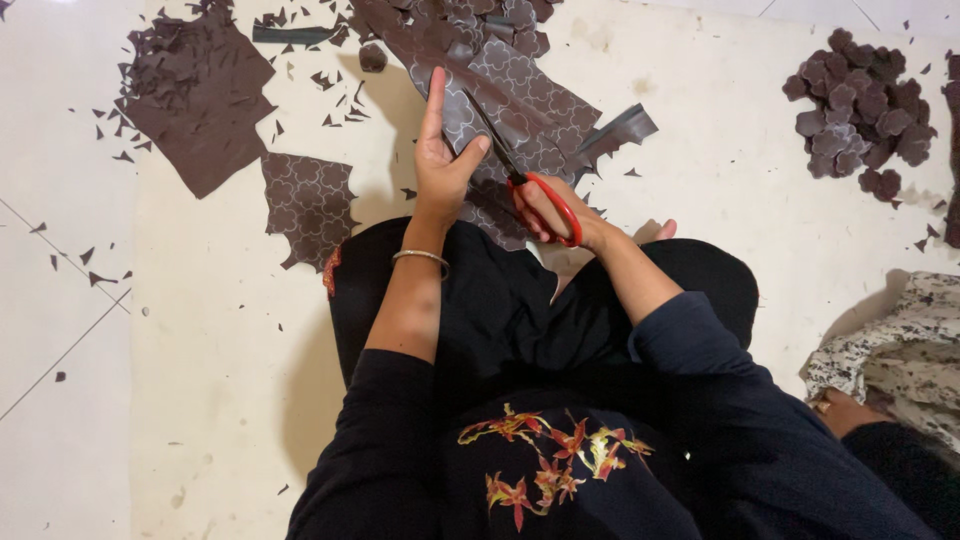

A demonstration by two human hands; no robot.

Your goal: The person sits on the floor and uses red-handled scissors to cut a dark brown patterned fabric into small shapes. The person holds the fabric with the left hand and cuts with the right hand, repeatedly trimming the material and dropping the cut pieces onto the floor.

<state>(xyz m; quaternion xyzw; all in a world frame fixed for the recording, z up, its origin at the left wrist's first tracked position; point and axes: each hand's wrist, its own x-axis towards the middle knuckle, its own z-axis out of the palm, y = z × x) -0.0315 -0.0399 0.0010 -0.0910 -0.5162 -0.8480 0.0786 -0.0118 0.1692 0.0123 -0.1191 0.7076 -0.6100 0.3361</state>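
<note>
The lower part of the large brown patterned sheet [520, 100] is hidden behind the wrists and the black-clothed lap; its top is cut off by the upper frame edge. The blade tips of the red-handled scissors [515, 170] are hard to separate from the dark sheet. The right hand [560, 212] is closed through the red loops, its fingers partly covered by them; the blades appear slightly parted, with the long axis running from the handles up and to the left. The left hand [442, 155] is pinched on the sheet's edge between thumb and fingers, index finger pointed straight up; a thin metal bangle [420, 257] is worn at that wrist. A small patterned offcut [308, 205] lies just left of the lap, a plain brown sheet [195, 95] near the floor mat's upper left corner, and a heap of cut brown clover shapes [865, 110] toward the upper right edge. Open pale mat [730, 200] is left between lap and heap. Another person's hand [845, 410] is partly visible at the right edge.
</note>
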